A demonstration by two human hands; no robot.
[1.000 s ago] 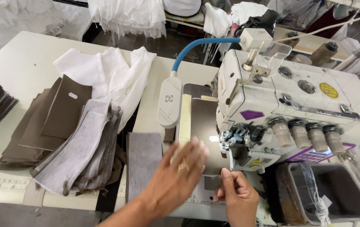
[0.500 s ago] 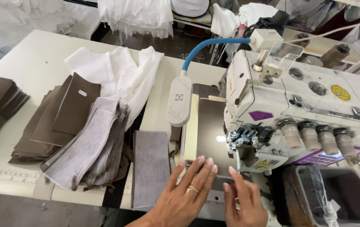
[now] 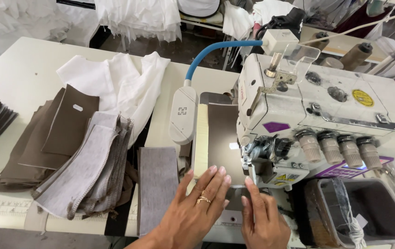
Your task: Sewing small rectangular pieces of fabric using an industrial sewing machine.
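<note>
Both hands lie flat on the brown fabric piece (image 3: pixel 222 138), which runs lengthwise straight ahead of the fingertips, alongside the sewing machine (image 3: pixel 317 110). The left hand (image 3: pixel 193 212) has fingers spread, pressing its near edge; the right hand (image 3: pixel 259 219), fingers together, sits closer to the presser foot (image 3: pixel 257 159).

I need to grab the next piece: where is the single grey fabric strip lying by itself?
In the head view, the grey fabric strip lies flat just left of the left hand, right of the stacked grey pieces.
</note>
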